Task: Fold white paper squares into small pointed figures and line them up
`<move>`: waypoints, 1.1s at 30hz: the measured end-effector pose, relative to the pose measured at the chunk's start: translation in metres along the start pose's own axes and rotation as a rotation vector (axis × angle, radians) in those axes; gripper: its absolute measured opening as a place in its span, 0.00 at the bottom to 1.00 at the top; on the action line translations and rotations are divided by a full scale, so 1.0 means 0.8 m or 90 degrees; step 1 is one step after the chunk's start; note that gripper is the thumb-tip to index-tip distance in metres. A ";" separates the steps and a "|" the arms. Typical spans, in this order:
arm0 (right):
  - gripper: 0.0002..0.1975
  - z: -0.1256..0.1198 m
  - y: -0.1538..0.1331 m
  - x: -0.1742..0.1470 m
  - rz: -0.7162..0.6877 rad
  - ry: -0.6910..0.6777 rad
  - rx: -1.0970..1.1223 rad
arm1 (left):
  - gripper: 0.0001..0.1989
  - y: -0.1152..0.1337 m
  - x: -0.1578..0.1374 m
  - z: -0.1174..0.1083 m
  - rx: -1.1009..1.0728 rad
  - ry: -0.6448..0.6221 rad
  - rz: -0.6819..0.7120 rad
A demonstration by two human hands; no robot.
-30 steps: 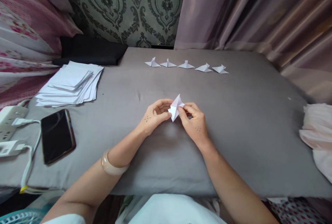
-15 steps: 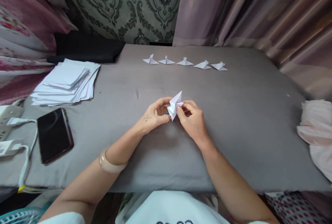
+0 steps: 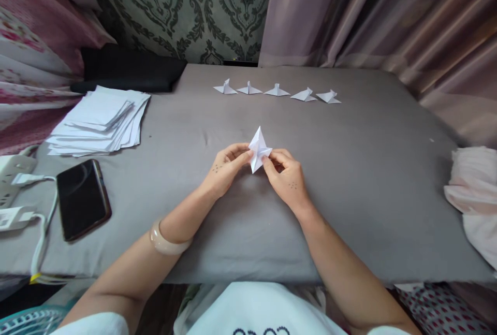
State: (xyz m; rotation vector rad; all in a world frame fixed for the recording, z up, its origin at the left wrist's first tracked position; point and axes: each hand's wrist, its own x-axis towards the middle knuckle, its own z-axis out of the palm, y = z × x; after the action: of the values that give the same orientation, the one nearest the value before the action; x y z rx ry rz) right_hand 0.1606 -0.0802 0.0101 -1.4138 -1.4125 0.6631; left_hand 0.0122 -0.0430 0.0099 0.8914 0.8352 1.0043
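Observation:
Between my hands, above the middle of the table, is a folded white origami paper bird (image 3: 259, 147), its pointed tips facing up and down. My left hand (image 3: 227, 168) pinches its left side, thumb in front and fingers behind. On the right side, my right hand (image 3: 286, 175) grips the lower fold between thumb and fingers. Farther back, several finished-looking paper birds stand in a row, from the leftmost paper bird (image 3: 225, 87) to the rightmost paper bird (image 3: 328, 97).
A grey cloth covers the table (image 3: 373, 179). To the left lie a stack of white paper (image 3: 97, 122), a black phone (image 3: 83, 200), a white power strip (image 3: 10, 179) with cables and a folded black cloth (image 3: 132, 71). Pale fabric (image 3: 471, 185) is bunched at the right edge.
The held paper bird has turned more upright and shifted slightly up and left. My left thumb has moved up onto its front, and both hands have stayed on it.

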 end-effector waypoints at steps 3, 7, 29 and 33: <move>0.08 0.001 0.000 0.000 0.001 -0.005 0.003 | 0.16 0.001 -0.001 0.001 -0.006 0.013 0.012; 0.08 0.001 0.000 0.000 0.000 -0.004 0.003 | 0.14 0.002 -0.002 0.003 0.012 0.008 0.049; 0.08 0.001 -0.004 0.000 0.020 0.048 0.085 | 0.09 -0.003 -0.001 0.003 -0.015 0.010 0.080; 0.08 0.002 -0.005 0.000 0.033 0.049 0.115 | 0.09 -0.003 -0.001 0.005 -0.017 0.007 0.090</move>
State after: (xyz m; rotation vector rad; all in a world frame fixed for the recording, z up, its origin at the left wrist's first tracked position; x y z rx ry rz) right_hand 0.1576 -0.0805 0.0134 -1.3223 -1.2275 0.7427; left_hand 0.0159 -0.0454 0.0093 0.9325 0.7742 1.1411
